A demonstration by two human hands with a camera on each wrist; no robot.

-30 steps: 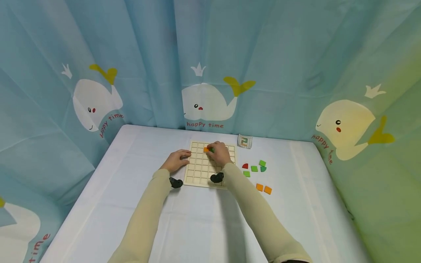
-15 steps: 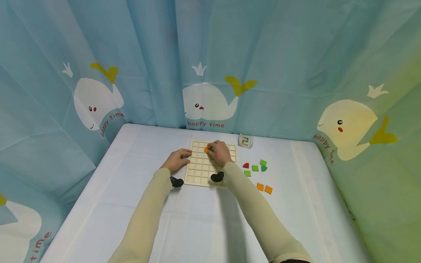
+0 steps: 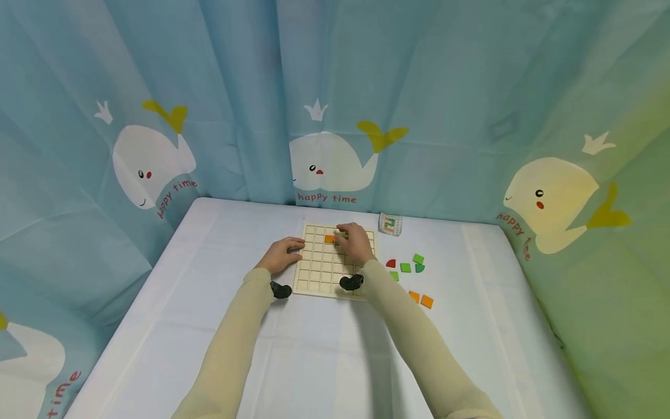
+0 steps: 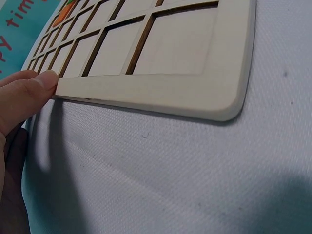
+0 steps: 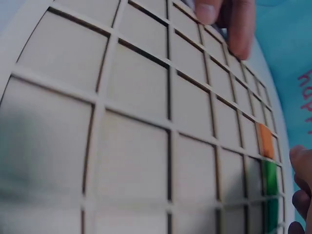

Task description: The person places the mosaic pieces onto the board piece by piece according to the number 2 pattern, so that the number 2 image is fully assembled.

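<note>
A light wooden grid board (image 3: pixel 316 273) lies on the table. My left hand (image 3: pixel 280 255) rests at its left edge, thumb and fingertips touching the rim; the thumb (image 4: pixel 34 92) shows in the left wrist view. An orange square tile (image 3: pixel 329 239) sits in a cell of the far rows. Beside it is a green tile (image 5: pixel 270 178), its lower part darker, perhaps a separate piece. My right hand (image 3: pixel 357 241) hovers over the board's far right part, fingers apart near the green tile. No piece shows between the right fingers in the right wrist view.
To the board's right lie several green tiles (image 3: pixel 405 267), a red quarter-round piece (image 3: pixel 391 263), a dark green quarter-round piece (image 3: pixel 420 268) and orange squares (image 3: pixel 427 302). A small patterned card (image 3: pixel 389 224) lies behind them, near the whale-print curtain (image 3: pixel 445 116).
My right hand has let go of the green tile and drawn slightly right, its fingers spreading and uncovering the orange tile more. My left hand has stayed at the board's edge.
</note>
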